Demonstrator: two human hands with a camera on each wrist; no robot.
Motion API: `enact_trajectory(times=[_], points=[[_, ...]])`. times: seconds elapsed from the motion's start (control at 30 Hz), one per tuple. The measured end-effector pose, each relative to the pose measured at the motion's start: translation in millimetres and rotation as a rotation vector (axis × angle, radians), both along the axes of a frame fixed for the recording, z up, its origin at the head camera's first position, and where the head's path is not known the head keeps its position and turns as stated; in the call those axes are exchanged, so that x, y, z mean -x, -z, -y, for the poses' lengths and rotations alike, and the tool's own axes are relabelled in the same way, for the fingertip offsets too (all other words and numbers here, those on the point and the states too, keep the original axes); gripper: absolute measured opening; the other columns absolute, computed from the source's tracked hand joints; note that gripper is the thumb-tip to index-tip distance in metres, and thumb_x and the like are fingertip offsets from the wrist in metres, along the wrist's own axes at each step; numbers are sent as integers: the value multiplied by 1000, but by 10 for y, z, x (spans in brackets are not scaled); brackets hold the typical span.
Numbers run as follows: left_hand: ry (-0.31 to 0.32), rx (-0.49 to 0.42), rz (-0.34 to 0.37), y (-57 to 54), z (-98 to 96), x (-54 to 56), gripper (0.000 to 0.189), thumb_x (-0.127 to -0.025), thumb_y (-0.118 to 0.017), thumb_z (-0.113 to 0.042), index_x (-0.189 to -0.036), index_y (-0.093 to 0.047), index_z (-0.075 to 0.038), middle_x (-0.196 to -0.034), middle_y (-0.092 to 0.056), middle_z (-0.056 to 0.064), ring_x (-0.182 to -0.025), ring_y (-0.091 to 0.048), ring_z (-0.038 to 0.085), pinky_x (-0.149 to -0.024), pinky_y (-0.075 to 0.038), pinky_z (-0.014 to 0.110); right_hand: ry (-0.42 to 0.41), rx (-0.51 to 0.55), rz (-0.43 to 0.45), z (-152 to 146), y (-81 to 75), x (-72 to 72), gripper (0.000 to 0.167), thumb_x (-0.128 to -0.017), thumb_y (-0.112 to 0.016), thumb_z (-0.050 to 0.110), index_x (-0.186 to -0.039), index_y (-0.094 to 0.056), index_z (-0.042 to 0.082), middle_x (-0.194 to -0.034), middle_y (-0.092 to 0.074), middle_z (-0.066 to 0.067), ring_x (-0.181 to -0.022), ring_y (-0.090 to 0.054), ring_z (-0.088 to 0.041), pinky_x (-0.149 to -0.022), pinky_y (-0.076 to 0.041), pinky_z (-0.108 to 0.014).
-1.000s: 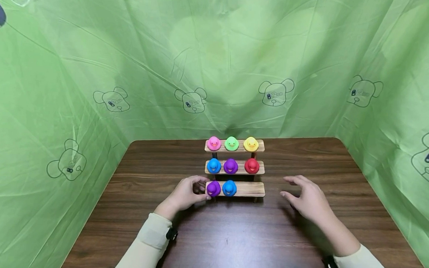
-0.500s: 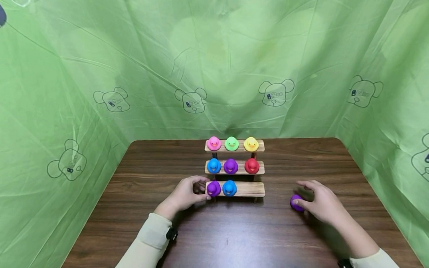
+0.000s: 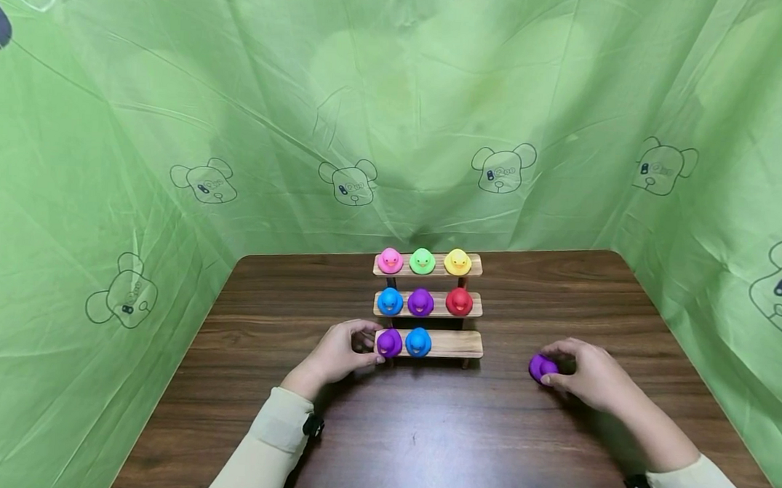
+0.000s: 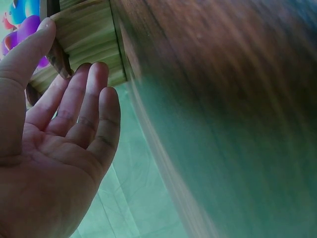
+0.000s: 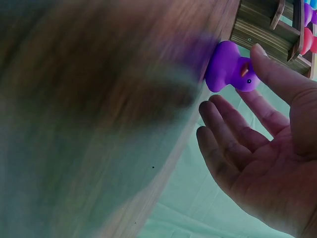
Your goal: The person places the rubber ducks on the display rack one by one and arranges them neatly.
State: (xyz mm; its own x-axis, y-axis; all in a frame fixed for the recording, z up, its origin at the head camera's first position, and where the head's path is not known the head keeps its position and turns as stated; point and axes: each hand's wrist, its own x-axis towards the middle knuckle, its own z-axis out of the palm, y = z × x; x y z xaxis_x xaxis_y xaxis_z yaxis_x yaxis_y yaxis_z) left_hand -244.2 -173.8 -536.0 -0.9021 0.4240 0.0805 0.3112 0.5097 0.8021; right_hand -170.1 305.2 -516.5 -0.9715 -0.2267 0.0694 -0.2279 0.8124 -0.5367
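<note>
My left hand point(image 3: 342, 352) holds the left end of the lowest shelf of a three-tier wooden stand point(image 3: 455, 343), thumb in front and fingers behind. In the left wrist view the thumb tip lies on the shelf's end. My right hand point(image 3: 585, 375) pinches a purple rubber duck point(image 3: 540, 367) on the table, right of the stand. The right wrist view shows the thumb and index finger on either side of the duck's head point(image 5: 247, 74); the other fingers are loosely bent. A purple duck point(image 3: 389, 343) and a blue duck point(image 3: 418, 343) sit on the lowest shelf.
On the middle shelf stand a blue duck point(image 3: 390, 301), a purple duck point(image 3: 420, 302) and a red duck point(image 3: 459, 301). The top shelf carries pink point(image 3: 390, 261), green point(image 3: 422, 261) and yellow ducks. Green cloth point(image 3: 423, 114) surrounds the brown table point(image 3: 409, 434).
My right hand has moved right and slightly down, uncovering the purple duck, which its thumb and index finger now pinch. My left hand stays at the shelf's end.
</note>
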Motion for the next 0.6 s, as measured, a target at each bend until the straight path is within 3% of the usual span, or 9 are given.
enact_trajectory(times=[0.27, 0.6], points=[[-7, 9, -1, -4, -4, -2, 51, -80, -94, -15, -125, -72, -7, -107, -74, 2, -94, -73, 17, -85, -62, 37, -2, -21, 22, -15, 5, -7, 43, -76, -95, 27, -112, -77, 13, -110, -75, -11, -109, -68, -42, -92, -52, -64], [-8, 13, 0, -2, 1, -11, 51, -79, -95, -16, -124, -72, -9, -105, -74, 1, -93, -73, 17, -85, -62, 37, 0, -15, 20, -21, 19, -2, 40, -76, -95, 28, -109, -78, 14, -107, -76, -8, -108, -69, -41, -92, -52, -64]])
